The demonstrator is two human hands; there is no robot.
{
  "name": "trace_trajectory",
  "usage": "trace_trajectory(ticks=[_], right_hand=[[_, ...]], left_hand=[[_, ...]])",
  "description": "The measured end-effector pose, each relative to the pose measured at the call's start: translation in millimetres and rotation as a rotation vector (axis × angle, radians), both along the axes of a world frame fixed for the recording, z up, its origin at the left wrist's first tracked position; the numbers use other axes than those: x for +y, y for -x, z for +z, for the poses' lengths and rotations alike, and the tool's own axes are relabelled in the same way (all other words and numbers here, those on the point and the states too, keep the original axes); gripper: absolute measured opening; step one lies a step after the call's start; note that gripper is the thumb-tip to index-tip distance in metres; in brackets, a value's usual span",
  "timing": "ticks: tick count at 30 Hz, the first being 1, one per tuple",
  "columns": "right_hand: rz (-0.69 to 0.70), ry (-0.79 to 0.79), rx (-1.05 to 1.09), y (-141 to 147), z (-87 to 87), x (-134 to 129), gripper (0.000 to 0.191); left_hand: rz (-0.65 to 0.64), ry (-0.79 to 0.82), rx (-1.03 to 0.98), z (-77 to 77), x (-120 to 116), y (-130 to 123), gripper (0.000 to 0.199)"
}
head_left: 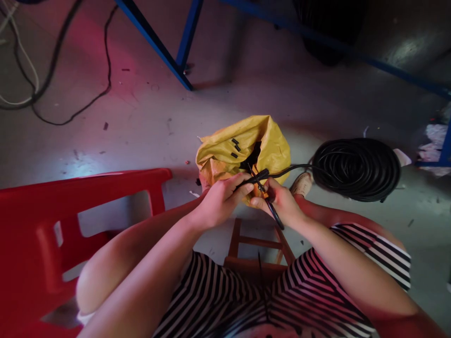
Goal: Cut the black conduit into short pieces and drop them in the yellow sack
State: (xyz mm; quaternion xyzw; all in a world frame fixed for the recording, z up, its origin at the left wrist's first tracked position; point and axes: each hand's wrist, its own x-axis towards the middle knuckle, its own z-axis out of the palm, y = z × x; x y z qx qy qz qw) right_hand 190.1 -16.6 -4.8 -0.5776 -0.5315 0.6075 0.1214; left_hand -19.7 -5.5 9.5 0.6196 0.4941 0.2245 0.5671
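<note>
My left hand pinches a length of black tubing between thumb and fingers. A ribbed black end shows just beyond its fingertips. My right hand is closed on scissors with black handles; their blades cross the tubing close to my left fingers. Whether the blades have cut in, I cannot tell. Below both hands lies a crumpled yellow sack, its mouth dark and partly open. Several short black pieces rest on the sack. The tubing runs right to a large black coil.
A red plastic chair stands at left. Beneath me is a wooden stool. Blue metal legs cross the floor ahead, and loose cables lie at upper left. A dark bag hangs or stands at the back.
</note>
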Motion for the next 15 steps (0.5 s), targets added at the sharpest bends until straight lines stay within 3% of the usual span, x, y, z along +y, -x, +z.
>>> trace_trajectory(ticks=[8, 15], right_hand=[[-0.004, -0.041, -0.027, -1, -19.6, -2, 0.063], [-0.062, 0.057, 0.001, 1, -33.9, -9, 0.064]], left_hand=[[0.060, 0.118, 0.022, -7.2, -2, 3, 0.034], [0.064, 0.125, 0.009, -29.0, -5, 7, 0.031]])
